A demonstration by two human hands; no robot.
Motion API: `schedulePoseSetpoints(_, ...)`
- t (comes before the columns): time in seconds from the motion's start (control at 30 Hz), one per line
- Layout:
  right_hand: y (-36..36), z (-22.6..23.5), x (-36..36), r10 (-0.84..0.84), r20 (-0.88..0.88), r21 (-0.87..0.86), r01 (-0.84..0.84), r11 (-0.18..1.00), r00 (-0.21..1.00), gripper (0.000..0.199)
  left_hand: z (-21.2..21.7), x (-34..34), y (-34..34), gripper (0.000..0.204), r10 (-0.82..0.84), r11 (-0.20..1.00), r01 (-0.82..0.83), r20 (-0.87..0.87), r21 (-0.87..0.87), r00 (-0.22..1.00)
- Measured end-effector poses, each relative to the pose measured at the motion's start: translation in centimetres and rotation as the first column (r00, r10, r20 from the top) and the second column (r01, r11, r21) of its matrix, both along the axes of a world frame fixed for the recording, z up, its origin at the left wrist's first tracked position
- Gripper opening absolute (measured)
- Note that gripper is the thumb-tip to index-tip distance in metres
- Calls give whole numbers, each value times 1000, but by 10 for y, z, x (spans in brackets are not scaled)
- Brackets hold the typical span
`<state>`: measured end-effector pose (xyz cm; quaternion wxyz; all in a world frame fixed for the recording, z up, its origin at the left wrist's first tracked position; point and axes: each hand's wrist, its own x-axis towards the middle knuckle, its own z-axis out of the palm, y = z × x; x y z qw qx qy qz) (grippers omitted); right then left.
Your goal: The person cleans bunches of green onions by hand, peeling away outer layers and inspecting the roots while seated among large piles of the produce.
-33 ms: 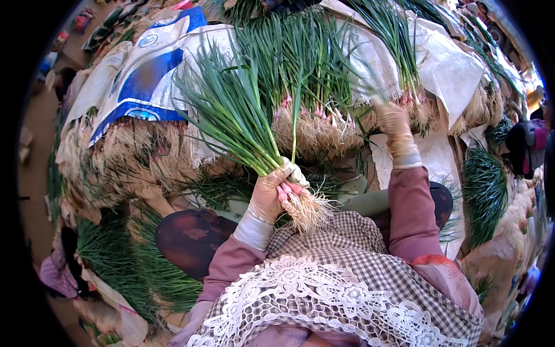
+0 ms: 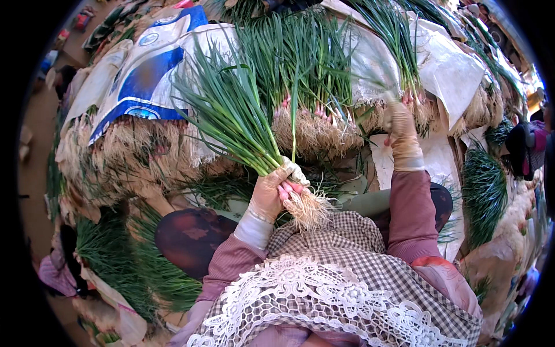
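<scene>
My gloved left hand (image 2: 272,192) is closed round a bunch of green garlic (image 2: 245,124). Long green leaves fan up and to the left, while pink bulbs and pale stringy roots (image 2: 306,209) stick out below the fist. Farther right, my gloved right hand (image 2: 400,124) is raised and closed, smeared by motion. Blurred thin leaves rise from it and a small pink bulb shows under the fingers, so it seems to grip a green garlic plant. Just beyond both hands stands a thick row of green garlic (image 2: 312,63), roots toward me.
White and blue sacks (image 2: 147,75) cover garlic at the far left; a white sheet (image 2: 442,72) lies over the far right. Heaps of green leaves lie at the left (image 2: 113,254) and right (image 2: 484,188). My checked apron (image 2: 370,272) and bent knees (image 2: 193,240) fill the near side.
My right hand has shifted slightly right and toward me, with the blurred leaves moving along. The left hand and its bunch stay in place.
</scene>
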<state>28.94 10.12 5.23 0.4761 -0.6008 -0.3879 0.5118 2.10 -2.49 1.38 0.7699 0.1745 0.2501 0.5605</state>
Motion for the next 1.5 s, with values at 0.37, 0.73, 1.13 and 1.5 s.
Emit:
schedulePoseSetpoints(0.37, -57, -12, -107, 367, -43, 127, -359, 925, 929, 28, -1, 14, 9, 18, -245, 967, 217, -254, -134, 936)
schedulePoseSetpoints(0.73, -137, 93, 172, -557, -123, 537, 527, 659, 822, 16, -25, -11, 17, 9, -39, 989, 18, -145, -147, 989)
schedulePoseSetpoints(1.13, -271, -308, 217, -594, 516, -535, 773, 340, 618, 32, -25, -20, 20, 16, -94, 990, 56, -307, -130, 947)
schedulePoseSetpoints(1.5, -196, -189, 300, -648, 52, -205, 643, 737, 760, 22, -24, -24, 12, 21, -135, 990, 129, -146, -55, 980)
